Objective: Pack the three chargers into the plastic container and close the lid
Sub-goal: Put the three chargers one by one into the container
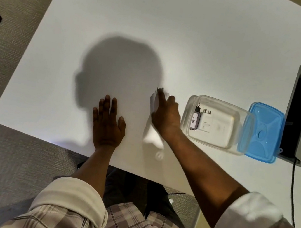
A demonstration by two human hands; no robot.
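My right grip (163,113) is closed on the white charger (154,102), long axis pointing away from me; the container (216,123) lies just right of it, my left hand (107,123) flat and empty.

The person wears a checked shirt (130,227) with light brown, grey and white squares. Both sleeves are rolled up, so the plain pale inside of the cloth shows as a thick cuff. The left sleeve (74,197) ends near the elbow, and so does the right sleeve (253,215). Both arms are bare below the cuffs. Dark trousers (127,190) show below the shirt.
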